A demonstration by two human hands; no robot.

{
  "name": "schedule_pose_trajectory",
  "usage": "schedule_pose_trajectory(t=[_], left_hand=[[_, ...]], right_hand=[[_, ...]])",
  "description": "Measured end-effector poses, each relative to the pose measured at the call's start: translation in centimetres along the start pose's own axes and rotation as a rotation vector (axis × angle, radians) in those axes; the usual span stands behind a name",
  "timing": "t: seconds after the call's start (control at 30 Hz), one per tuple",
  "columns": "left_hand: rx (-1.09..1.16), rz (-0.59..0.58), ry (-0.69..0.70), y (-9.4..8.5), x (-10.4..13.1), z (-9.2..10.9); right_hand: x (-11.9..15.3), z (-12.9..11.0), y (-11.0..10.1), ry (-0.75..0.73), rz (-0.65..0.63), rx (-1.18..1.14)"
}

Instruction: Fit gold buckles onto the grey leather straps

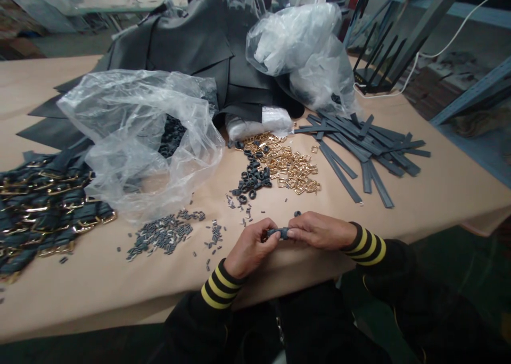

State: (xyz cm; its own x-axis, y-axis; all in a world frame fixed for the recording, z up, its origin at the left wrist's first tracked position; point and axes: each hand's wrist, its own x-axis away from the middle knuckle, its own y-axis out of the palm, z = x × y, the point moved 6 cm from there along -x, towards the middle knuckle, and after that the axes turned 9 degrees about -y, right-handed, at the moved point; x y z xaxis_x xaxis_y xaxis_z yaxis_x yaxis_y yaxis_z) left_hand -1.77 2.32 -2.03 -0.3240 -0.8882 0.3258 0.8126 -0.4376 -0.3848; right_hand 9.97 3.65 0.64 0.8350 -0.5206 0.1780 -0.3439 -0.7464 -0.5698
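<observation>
Between my two hands, near the table's front edge, is a short dark strap piece (283, 233) with what looks like a loop around it. My left hand (252, 244) pinches its left end, and my right hand (321, 231) grips its right end. Part of the strap is hidden by my fingers. A small dark loop (297, 213) lies just beyond my right hand. Farther back are a pile of dark loops (253, 178) and a heap of gold-coloured buckles (293, 164). Small dark cut pieces (163, 235) are scattered to the left of my hands.
Flat dark strips (371, 140) lie at the right. Finished-looking buckled straps (51, 204) are stacked at the left. An open clear plastic bag (147, 140) holds dark pieces. Behind are large dark sheets (191, 39), another plastic bag (299, 39) and a router (373, 76) with a white cable.
</observation>
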Motion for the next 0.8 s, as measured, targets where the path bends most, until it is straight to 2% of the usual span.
schedule_pose_trajectory(t=[0.1,0.17,0.3,0.4,0.57,0.67,0.7,0.77,0.8], left_hand=[[-0.006,0.006,0.020,-0.1,0.0,0.2],[0.015,-0.017,0.029,-0.3,0.1,0.3],[0.178,-0.175,0.018,0.0,0.5,0.1],[0.263,-0.257,0.001,0.4,0.7,-0.1],[0.271,-0.207,-0.007,0.0,0.9,-0.1],[0.241,-0.098,-0.006,-2.4,2.0,0.1],[0.243,-0.031,-0.012,-3.9,2.5,0.1],[0.257,0.200,-0.020,-8.2,4.0,-0.3],[0.259,0.373,-0.016,-11.0,5.0,-0.5]], right_hand=[[-0.2,0.0,0.0,-0.015,0.061,0.051],[-0.3,-0.1,-0.1,-0.010,0.054,0.064],[-0.5,-0.6,0.1,0.004,-0.067,0.082],[-0.9,-1.3,0.3,-0.052,-0.054,0.155],[-1.9,-1.9,0.2,-0.087,0.021,0.135],[-1.0,-1.1,-2.9,-0.028,0.185,0.130],[0.0,-0.2,-4.9,0.036,0.330,0.169],[3.2,3.4,-8.8,0.286,0.613,0.319],[4.8,5.9,-10.0,0.417,0.652,0.387]])
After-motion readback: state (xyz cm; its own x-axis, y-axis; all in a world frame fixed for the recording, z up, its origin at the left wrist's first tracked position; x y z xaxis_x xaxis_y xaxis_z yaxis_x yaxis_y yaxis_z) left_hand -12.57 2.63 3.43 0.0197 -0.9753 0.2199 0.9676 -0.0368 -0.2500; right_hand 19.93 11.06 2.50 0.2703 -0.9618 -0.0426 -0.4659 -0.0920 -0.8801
